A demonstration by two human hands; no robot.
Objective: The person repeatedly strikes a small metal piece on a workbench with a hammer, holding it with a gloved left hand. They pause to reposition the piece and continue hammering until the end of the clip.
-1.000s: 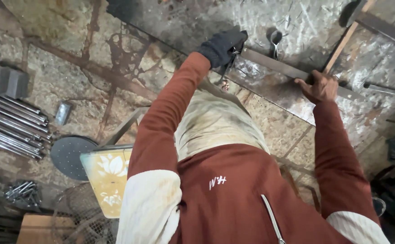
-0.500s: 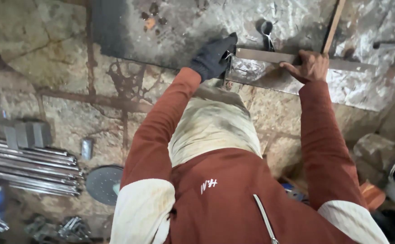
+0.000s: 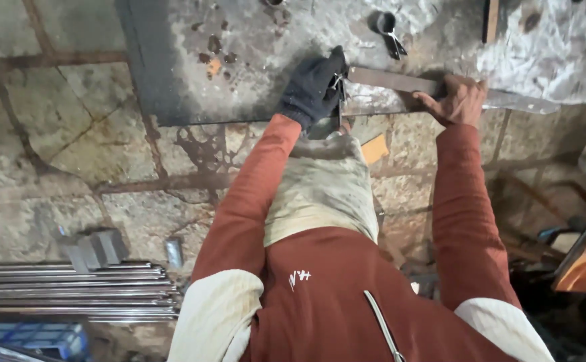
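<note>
Both hands remain on the flat steel bar point(image 3: 400, 82) at the plate point(image 3: 172, 74) edge: gloved left hand point(image 3: 314, 84) clamps its end, bare right hand point(image 3: 459, 99) has shifted nearer, steadying it

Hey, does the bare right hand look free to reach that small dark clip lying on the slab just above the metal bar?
Probably yes. The right hand rests on the metal bar, and the dark clip lies just beyond it on the slab, with nothing between them.

A dark steel plate point(image 3: 172, 67) on the stone floor point(image 3: 51, 154) carries a flat metal bar point(image 3: 393, 82).
</note>
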